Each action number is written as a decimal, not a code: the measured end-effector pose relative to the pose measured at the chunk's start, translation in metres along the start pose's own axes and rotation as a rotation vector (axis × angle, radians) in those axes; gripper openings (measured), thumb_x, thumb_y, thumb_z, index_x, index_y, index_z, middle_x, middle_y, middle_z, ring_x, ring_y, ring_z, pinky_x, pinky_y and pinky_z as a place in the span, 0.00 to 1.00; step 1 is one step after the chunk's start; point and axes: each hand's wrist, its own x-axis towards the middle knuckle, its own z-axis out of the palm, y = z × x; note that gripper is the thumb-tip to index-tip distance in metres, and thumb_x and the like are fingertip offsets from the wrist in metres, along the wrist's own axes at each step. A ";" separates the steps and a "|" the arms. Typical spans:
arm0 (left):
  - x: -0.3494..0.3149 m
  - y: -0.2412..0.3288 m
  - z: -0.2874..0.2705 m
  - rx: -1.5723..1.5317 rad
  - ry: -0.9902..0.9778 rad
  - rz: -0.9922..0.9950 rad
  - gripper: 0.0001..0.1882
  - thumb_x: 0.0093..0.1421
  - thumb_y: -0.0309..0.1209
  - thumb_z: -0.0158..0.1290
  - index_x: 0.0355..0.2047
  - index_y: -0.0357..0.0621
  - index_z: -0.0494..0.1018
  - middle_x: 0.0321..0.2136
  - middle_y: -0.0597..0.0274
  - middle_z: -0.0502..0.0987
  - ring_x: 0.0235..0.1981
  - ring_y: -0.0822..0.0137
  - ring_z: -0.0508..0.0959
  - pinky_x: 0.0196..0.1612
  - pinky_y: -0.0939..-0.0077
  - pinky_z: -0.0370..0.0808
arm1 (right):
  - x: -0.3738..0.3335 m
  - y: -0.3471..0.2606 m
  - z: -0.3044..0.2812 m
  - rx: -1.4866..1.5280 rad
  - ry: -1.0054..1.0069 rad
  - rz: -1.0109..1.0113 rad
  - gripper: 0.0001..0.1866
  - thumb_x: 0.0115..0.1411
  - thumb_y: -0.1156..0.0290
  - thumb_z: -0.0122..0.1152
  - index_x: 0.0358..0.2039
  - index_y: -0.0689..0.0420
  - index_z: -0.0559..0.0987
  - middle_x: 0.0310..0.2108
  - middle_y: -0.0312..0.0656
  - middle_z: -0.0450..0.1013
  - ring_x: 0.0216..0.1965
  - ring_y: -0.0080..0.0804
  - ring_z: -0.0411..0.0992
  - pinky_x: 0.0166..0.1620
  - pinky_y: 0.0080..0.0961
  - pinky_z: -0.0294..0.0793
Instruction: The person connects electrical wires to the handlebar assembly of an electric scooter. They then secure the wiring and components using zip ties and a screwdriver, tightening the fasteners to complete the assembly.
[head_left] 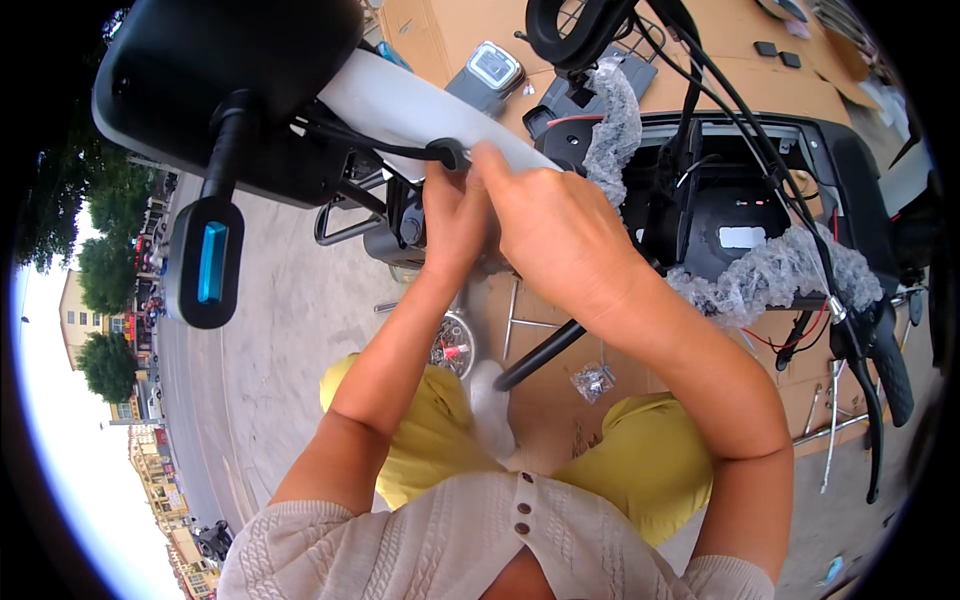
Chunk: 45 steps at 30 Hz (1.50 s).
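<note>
A white frame tube (400, 100) slants across the top middle, with a black cable (375, 148) running along it to a black rubber grommet (450, 153) on its side. My right hand (565, 235) is closed, its index fingertip and thumb pressed at the grommet's right edge. Just below the cable, my left hand (453, 220) reaches up against the tube; its fingers look drawn together. The fingertips are partly hidden, so what the left ones pinch cannot be made out. A black seat-like part (230, 70) and a pedal with a blue inset (210, 260) are left of both hands.
To the right stands a black open compartment (740, 200) with bubble wrap (740, 270) and a brake lever (870, 420). Below lie a bowl of small hardware (455, 345), a bag of screws (592, 381) and metal tools on cardboard. A grey box with a lamp (495, 65) sits farther off.
</note>
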 end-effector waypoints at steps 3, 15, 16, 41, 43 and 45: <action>0.003 0.001 0.001 0.029 -0.006 -0.023 0.20 0.63 0.32 0.52 0.51 0.33 0.61 0.41 0.54 0.75 0.40 0.68 0.75 0.44 0.71 0.73 | 0.002 -0.002 0.002 -0.019 0.011 0.018 0.18 0.54 0.80 0.54 0.47 0.62 0.69 0.21 0.59 0.73 0.28 0.59 0.75 0.32 0.48 0.75; 0.006 -0.005 -0.016 -0.112 -0.144 -0.100 0.25 0.66 0.33 0.51 0.58 0.34 0.59 0.51 0.53 0.71 0.51 0.65 0.71 0.55 0.70 0.67 | -0.010 0.013 0.017 0.290 0.020 0.173 0.12 0.68 0.70 0.46 0.46 0.64 0.70 0.26 0.64 0.72 0.32 0.66 0.71 0.34 0.51 0.67; 0.006 -0.008 -0.019 -0.141 -0.162 -0.082 0.25 0.66 0.33 0.50 0.58 0.34 0.59 0.51 0.54 0.71 0.51 0.65 0.70 0.55 0.70 0.67 | -0.011 0.013 0.018 0.285 0.030 0.162 0.12 0.68 0.70 0.46 0.45 0.64 0.70 0.26 0.64 0.72 0.32 0.66 0.71 0.34 0.51 0.68; -0.002 -0.013 0.000 0.058 0.046 0.154 0.17 0.71 0.37 0.43 0.48 0.32 0.65 0.36 0.61 0.74 0.36 0.74 0.72 0.40 0.77 0.71 | -0.010 0.019 0.022 0.303 0.028 0.098 0.09 0.64 0.75 0.48 0.40 0.69 0.69 0.24 0.64 0.72 0.30 0.64 0.72 0.32 0.50 0.71; -0.002 -0.013 -0.003 0.081 0.022 0.141 0.17 0.71 0.37 0.42 0.47 0.33 0.65 0.35 0.61 0.73 0.35 0.74 0.72 0.39 0.76 0.71 | -0.012 0.019 0.023 0.304 0.015 0.099 0.09 0.64 0.74 0.48 0.40 0.69 0.68 0.23 0.64 0.72 0.29 0.64 0.73 0.32 0.50 0.71; -0.002 -0.014 -0.007 0.093 -0.007 0.119 0.18 0.71 0.38 0.42 0.48 0.33 0.64 0.37 0.60 0.73 0.36 0.73 0.73 0.40 0.75 0.71 | -0.017 0.019 0.022 0.299 -0.020 0.102 0.09 0.63 0.74 0.49 0.40 0.69 0.68 0.23 0.63 0.72 0.29 0.63 0.73 0.32 0.50 0.72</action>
